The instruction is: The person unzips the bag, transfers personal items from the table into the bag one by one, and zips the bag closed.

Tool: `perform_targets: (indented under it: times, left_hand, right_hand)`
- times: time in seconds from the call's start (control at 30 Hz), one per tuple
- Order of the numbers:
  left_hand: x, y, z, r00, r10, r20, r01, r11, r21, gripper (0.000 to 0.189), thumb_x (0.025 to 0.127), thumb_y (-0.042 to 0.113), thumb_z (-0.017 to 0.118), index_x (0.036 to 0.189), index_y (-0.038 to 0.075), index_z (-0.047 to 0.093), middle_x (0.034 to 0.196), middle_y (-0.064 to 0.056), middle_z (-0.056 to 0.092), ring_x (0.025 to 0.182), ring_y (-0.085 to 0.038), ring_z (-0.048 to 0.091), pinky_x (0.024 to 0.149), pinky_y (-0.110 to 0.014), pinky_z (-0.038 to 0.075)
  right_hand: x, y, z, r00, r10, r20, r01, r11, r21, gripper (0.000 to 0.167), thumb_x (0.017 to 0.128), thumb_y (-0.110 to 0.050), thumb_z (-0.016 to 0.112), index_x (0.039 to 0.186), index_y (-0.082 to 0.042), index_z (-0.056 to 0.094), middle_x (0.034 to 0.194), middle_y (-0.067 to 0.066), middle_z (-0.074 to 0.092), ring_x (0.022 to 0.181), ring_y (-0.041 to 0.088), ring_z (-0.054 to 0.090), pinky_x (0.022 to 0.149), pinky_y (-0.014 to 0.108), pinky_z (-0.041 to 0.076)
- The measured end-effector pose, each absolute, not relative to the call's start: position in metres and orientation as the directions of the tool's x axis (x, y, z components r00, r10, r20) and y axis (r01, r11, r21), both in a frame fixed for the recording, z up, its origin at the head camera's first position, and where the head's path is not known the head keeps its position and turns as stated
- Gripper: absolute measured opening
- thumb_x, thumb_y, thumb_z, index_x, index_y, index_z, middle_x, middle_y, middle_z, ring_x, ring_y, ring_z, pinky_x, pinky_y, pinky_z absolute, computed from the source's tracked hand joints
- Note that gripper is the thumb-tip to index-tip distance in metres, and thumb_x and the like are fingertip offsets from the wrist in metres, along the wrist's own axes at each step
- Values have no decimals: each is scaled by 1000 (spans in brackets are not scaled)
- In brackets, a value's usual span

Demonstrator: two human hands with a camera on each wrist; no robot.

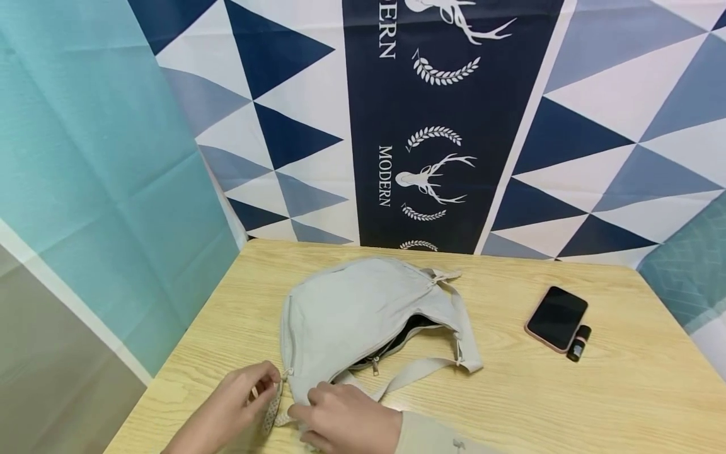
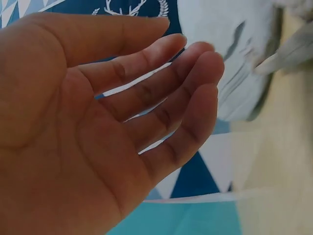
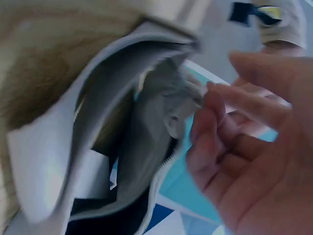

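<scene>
A light grey shoulder bag (image 1: 351, 315) lies on the wooden table, its main zip partly undone along the near side. My left hand (image 1: 246, 394) is at the bag's left end, beside a patterned strap (image 1: 273, 407). Seen in the left wrist view, this hand (image 2: 122, 107) has loosely bent fingers and an empty palm. My right hand (image 1: 348, 419) is at the bag's near corner, fingers curled at the woven strap end. In the right wrist view, the right hand's fingertips (image 3: 210, 93) meet the fabric beside the unzipped opening (image 3: 112, 127).
A black-screened phone (image 1: 558, 318) with a pink edge lies on the right of the table (image 1: 629, 378), with a small black tube (image 1: 578, 343) against it. The bag's long strap (image 1: 420, 372) loops out to its right. A patterned curtain (image 1: 306, 126) hangs behind the table.
</scene>
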State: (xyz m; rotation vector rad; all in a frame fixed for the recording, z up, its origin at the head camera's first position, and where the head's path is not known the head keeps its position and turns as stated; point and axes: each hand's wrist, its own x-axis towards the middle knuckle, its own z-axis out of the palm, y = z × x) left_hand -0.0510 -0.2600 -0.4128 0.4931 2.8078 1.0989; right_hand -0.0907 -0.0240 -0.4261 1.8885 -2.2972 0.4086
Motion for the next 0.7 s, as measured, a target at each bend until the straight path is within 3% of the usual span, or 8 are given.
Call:
perform_targets:
  times: [0.17, 0.27, 0.37, 0.5, 0.6, 0.7]
  left_hand:
    - [-44, -256, -434, -910, 408, 75, 344, 642, 685, 9, 95, 6, 67, 102, 11, 64, 86, 10, 64, 76, 0, 59, 64, -25, 52]
    - [-42, -253, -444, -901, 425, 91, 372, 646, 666, 14, 91, 5, 70, 101, 13, 63, 87, 12, 61, 77, 2, 57, 65, -26, 51]
    - [-42, -250, -451, -900, 432, 57, 348, 632, 692, 17, 90, 4, 71, 98, 15, 63, 88, 12, 61, 76, 3, 54, 64, -25, 50]
    - [-42, -246, -453, -897, 442, 16, 311, 606, 732, 15, 92, 5, 69, 99, 17, 62, 88, 13, 60, 74, 3, 52, 63, -24, 48]
    - [-43, -243, -453, -895, 444, 40, 325, 588, 741, 15, 94, 6, 66, 100, 19, 62, 89, 14, 60, 75, 3, 52, 62, -23, 48]
    - [-43, -238, -452, -887, 453, 94, 368, 568, 736, 14, 95, 7, 65, 101, 19, 63, 89, 14, 60, 76, 3, 54, 63, -23, 49]
  right_hand:
    - [-84, -35, -437, -245, -937, 248, -963, 264, 47, 12, 92, -24, 72, 81, -25, 66, 60, -10, 49, 50, -1, 38, 40, 13, 22]
    - [-82, -37, -439, -290, -927, 237, -950, 308, 44, 17, 92, -25, 71, 76, -24, 64, 57, -10, 48, 47, 0, 37, 38, 14, 22]
    - [-82, -37, -441, -296, -927, 230, -950, 310, 26, 19, 92, -25, 71, 75, -24, 63, 56, -11, 49, 46, 0, 36, 39, 14, 24]
    - [-85, -34, -439, -256, -936, 242, -966, 253, -46, 16, 95, -21, 68, 79, -22, 65, 61, -12, 52, 51, -3, 38, 45, 11, 29]
    - [-89, -28, -435, -240, -940, 243, -964, 200, -178, 11, 100, -16, 61, 90, -18, 65, 70, -12, 54, 59, -6, 42, 53, 7, 33]
    - [-93, -22, -432, -265, -931, 250, -940, 192, -281, 6, 102, -12, 54, 99, -15, 59, 77, -11, 54, 67, -6, 46, 58, 6, 36]
